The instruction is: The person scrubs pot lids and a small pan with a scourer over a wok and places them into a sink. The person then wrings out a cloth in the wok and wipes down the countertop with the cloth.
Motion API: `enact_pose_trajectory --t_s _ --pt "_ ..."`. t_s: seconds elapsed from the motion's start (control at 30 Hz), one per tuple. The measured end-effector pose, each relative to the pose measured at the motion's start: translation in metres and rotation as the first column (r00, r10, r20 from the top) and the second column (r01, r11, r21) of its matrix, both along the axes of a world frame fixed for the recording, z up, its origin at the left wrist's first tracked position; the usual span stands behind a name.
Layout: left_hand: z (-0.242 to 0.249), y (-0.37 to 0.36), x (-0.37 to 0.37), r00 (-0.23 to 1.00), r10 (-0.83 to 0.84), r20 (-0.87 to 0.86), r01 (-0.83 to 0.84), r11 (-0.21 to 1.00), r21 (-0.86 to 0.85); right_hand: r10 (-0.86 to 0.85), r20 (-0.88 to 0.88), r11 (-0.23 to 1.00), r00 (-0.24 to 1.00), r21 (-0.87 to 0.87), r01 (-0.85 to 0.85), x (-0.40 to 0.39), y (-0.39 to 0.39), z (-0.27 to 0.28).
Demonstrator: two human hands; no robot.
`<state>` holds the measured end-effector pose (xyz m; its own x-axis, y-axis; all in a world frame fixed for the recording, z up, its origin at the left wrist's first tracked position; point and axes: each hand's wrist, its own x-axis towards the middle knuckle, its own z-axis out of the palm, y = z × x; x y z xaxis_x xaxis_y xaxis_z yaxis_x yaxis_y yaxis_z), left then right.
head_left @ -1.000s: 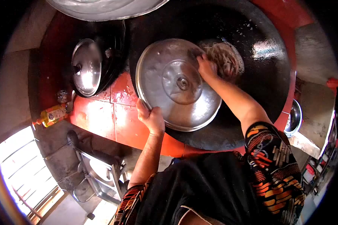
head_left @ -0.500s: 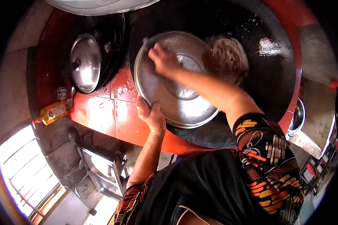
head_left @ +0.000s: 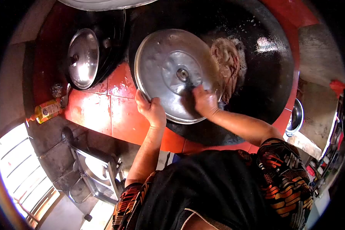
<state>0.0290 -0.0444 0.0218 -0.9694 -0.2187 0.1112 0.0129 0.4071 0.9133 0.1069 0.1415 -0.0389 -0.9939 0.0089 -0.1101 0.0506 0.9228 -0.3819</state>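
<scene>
A large round metal lid [head_left: 161,57] is held tilted over a big black wok [head_left: 266,76], its central knob fitting facing me. My left hand [head_left: 152,110] grips the lid's lower left rim, thumb on the upper face. Against the lid's lower right part lies my right hand [head_left: 206,102], fingers curled in. A dark patch shows by those fingertips; whether they hold anything, I cannot make out. Just right of the lid, a wet brownish cloth [head_left: 228,63] rests in the wok with some foam beside it.
A smaller metal lid [head_left: 85,57] sits over a second dark pan at left. A yellow bottle [head_left: 48,110] lies near the red tiled edge [head_left: 126,119], beside a spoon [head_left: 65,96]. A bowl [head_left: 296,117] stands at right; a sink [head_left: 97,168] is lower left.
My right hand has swept from the lid's upper left to its lower right, uncovering the central knob fitting. My left hand keeps its hold on the rim. The view has shifted slightly.
</scene>
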Motion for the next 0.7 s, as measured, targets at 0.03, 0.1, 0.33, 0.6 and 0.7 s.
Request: enact_pose_trajectory --t_s 0.03,0.1,0.33,0.6,0.7 --pt "0.000 0.001 0.000 1.000 0.003 -0.013 -0.003 0.999 0.032 0.067 -0.105 0.991 0.992 -0.110 -0.078 -0.003 -0.018 0.010" --pt "0.005 0.004 0.002 0.999 0.012 -0.036 -0.009 0.996 0.086 0.104 -0.291 0.891 0.951 -0.399 -0.219 -0.026 -0.046 0.040" --pt "0.009 0.002 0.000 1.000 0.018 -0.001 -0.017 0.983 0.180 0.184 -0.077 0.976 0.980 -0.106 -0.191 -0.022 0.042 -0.037" --pt "0.004 0.001 0.003 1.000 0.012 -0.019 -0.010 0.997 0.083 0.066 -0.104 0.982 0.992 -0.172 -0.083 -0.018 -0.028 0.002" --pt "0.015 0.008 0.001 1.000 0.008 -0.020 -0.006 0.995 0.097 0.157 -0.226 0.957 0.961 -0.205 -0.205 -0.028 -0.019 -0.005"
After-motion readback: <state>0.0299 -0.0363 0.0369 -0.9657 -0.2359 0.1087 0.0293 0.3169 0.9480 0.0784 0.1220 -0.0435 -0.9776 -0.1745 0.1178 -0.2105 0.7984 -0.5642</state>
